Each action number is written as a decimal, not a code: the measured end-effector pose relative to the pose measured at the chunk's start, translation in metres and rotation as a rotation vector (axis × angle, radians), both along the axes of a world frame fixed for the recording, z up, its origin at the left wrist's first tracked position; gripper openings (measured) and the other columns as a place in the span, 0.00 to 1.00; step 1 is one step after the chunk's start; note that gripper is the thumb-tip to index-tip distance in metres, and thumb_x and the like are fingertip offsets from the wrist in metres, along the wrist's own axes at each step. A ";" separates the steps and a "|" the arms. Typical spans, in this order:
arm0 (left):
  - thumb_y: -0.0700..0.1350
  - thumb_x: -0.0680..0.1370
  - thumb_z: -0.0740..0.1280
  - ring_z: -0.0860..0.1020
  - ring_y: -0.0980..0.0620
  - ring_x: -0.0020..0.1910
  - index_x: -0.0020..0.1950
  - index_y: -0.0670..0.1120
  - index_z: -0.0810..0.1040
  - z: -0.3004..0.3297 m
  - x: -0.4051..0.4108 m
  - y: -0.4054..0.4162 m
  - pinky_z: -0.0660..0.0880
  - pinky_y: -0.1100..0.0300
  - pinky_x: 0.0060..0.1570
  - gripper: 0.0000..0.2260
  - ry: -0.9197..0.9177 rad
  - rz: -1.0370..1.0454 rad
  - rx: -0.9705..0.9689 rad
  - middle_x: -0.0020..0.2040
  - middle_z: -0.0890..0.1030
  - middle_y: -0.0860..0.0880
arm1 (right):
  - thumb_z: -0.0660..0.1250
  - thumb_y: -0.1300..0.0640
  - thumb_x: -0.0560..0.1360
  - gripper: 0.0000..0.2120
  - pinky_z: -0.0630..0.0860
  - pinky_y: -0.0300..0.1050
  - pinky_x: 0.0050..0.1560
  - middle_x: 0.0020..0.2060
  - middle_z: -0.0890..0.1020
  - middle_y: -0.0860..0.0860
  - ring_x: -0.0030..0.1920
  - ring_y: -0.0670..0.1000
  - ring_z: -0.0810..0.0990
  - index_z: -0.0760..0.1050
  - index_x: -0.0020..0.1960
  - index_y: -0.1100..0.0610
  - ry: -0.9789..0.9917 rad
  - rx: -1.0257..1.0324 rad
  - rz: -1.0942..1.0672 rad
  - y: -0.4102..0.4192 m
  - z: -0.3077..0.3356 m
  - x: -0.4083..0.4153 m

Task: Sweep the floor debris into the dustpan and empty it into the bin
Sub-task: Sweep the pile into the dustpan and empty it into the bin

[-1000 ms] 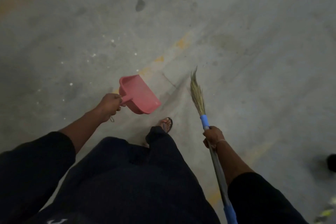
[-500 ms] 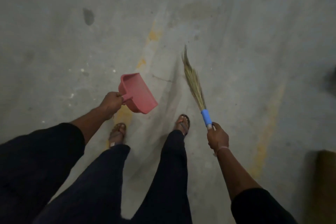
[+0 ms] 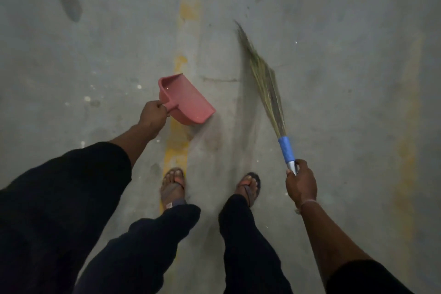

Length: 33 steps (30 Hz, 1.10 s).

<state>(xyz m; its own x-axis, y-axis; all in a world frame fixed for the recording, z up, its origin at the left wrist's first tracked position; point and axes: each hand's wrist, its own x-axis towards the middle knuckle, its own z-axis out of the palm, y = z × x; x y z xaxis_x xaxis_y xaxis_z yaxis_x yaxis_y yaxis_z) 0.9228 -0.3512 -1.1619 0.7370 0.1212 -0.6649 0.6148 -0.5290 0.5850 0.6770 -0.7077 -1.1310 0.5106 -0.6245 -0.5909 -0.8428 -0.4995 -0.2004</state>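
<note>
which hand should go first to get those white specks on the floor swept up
Right, probably: the right hand grips the broom, its bristles over bare floor. The specks lie beyond the left hand, which holds the dustpan.

Probably a garage or parking area, dimly lit: bare grey concrete floor [image 3: 334, 79] crossed by worn yellow painted lines [image 3: 177, 150].

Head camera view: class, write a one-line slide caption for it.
Standing on grey concrete floor, left hand grips pink plastic dustpan, right hand grips blue-collared grass broom.
</note>
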 end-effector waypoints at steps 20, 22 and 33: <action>0.46 0.78 0.62 0.82 0.38 0.42 0.53 0.40 0.84 -0.080 0.021 -0.026 0.80 0.50 0.40 0.14 -0.151 -0.133 0.230 0.44 0.83 0.39 | 0.69 0.58 0.77 0.28 0.77 0.48 0.52 0.59 0.83 0.53 0.55 0.57 0.83 0.69 0.76 0.45 -0.201 0.110 0.537 -0.007 -0.050 0.006; 0.46 0.77 0.61 0.82 0.36 0.42 0.51 0.40 0.84 -0.074 0.019 -0.016 0.82 0.46 0.41 0.15 -0.160 -0.093 0.223 0.43 0.83 0.37 | 0.69 0.56 0.78 0.28 0.77 0.48 0.51 0.59 0.83 0.53 0.55 0.56 0.83 0.69 0.76 0.44 -0.230 0.082 0.561 -0.012 -0.035 0.006; 0.49 0.76 0.62 0.79 0.38 0.37 0.39 0.40 0.81 -0.075 -0.005 0.046 0.72 0.52 0.37 0.14 -0.279 -0.166 0.285 0.34 0.80 0.39 | 0.67 0.57 0.79 0.29 0.73 0.50 0.47 0.54 0.83 0.64 0.52 0.65 0.82 0.65 0.78 0.48 -0.046 0.069 0.414 -0.026 -0.078 0.038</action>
